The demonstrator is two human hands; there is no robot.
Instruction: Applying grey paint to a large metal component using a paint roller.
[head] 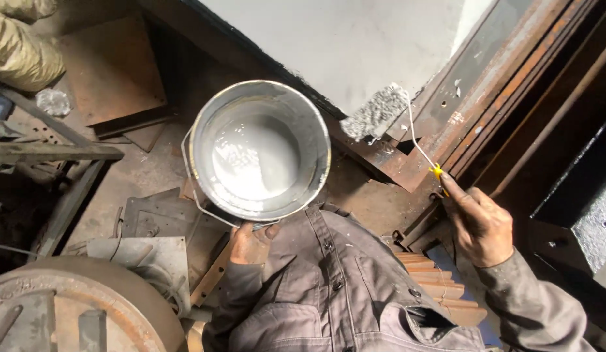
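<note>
left hand (251, 242) grips paint bucket (258, 150) by its rim, kept level at chest, grey paint inside | right hand (479, 225) closed on roller handle (438, 172) | roller (376, 114) pressed against grey-painted panel (355, 45), close to bucket

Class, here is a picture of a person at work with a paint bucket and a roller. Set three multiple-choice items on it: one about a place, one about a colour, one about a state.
1. Where is the roller head?
A. Inside the bucket
B. At the lower edge of the grey painted panel
C. On the floor

2. What colour is the paint in the bucket?
A. Light grey
B. Red
C. Green

3. How is the bucket held?
A. Hanging from a hook
B. Standing on a bench
C. Gripped at its near rim by the left hand

Answers:
1 B: the roller, held by the right hand, sits at the panel's edge.
2 A: the pool of paint is light grey.
3 C: the left hand grips its rim.
</note>
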